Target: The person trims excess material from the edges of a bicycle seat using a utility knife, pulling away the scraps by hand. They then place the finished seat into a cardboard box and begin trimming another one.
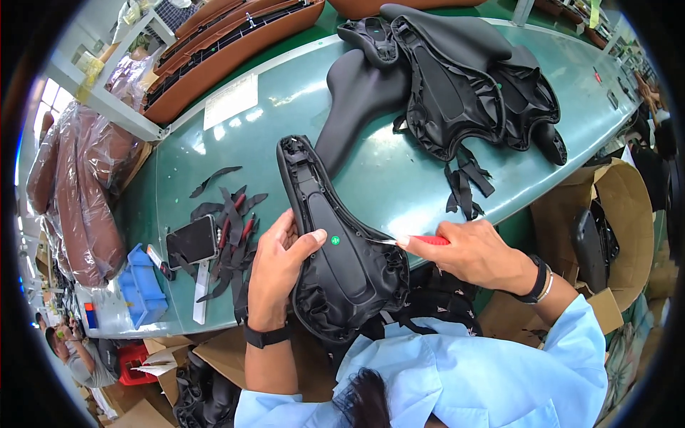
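Note:
A black bicycle saddle (330, 250) lies underside up, its narrow nose pointing away from me and its wide end close to my body. Around its left edge my left hand (285, 253) is closed, the thumb pressing on the base near a round green sticker (335, 240). My right hand (467, 251) grips a red-handled tool (430, 240). The tool's thin metal tip meets the saddle's right rim, where the black cover is folded over; what kind of tip it is, I cannot make out. Gathered cover material (391, 277) bunches at the wide end.
Several black saddles (457, 93) are piled at the far right of the green table (278, 114). Black strips (232, 214), red-handled tools and a phone (193, 241) lie left, near a blue bin (143, 289). A cardboard box (621, 221) stands right; brown padded pieces (75, 192) hang left.

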`<state>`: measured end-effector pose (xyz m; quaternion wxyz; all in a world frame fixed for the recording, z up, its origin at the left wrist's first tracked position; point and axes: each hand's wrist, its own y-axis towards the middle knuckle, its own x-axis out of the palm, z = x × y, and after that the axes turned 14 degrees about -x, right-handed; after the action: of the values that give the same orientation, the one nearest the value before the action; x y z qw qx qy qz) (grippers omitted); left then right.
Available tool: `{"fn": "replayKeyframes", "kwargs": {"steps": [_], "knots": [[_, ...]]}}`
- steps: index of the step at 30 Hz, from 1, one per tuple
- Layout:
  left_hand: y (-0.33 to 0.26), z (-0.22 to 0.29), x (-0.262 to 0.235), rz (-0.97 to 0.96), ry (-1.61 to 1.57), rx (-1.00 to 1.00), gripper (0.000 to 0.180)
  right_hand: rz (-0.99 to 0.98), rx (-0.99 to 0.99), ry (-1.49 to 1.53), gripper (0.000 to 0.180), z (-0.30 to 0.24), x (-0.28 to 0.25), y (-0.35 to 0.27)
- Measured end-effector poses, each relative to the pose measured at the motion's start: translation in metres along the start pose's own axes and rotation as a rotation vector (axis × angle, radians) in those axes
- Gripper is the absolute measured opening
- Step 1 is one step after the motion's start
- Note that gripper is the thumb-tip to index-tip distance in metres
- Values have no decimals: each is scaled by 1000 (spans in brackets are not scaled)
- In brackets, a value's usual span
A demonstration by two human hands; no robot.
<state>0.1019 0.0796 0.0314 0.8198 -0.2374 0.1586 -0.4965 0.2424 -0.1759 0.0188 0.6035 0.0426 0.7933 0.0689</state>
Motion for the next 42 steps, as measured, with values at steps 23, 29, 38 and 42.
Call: {"fn": "replayKeyframes", "kwargs": {"steps": [23, 29, 38, 42], "knots": [[-50, -79, 29, 430, -481, 243, 57, 589, 238, 305, 63, -17, 35, 62], [-57, -75, 36, 812, 156, 372, 50, 710, 498, 592, 47, 8, 23, 52], [7, -31, 65, 345, 905, 681, 15, 415, 91, 439, 57, 2, 1, 28], [2, -27, 60, 197, 618, 525, 17, 238, -5, 269, 53, 24, -14, -6]]}}
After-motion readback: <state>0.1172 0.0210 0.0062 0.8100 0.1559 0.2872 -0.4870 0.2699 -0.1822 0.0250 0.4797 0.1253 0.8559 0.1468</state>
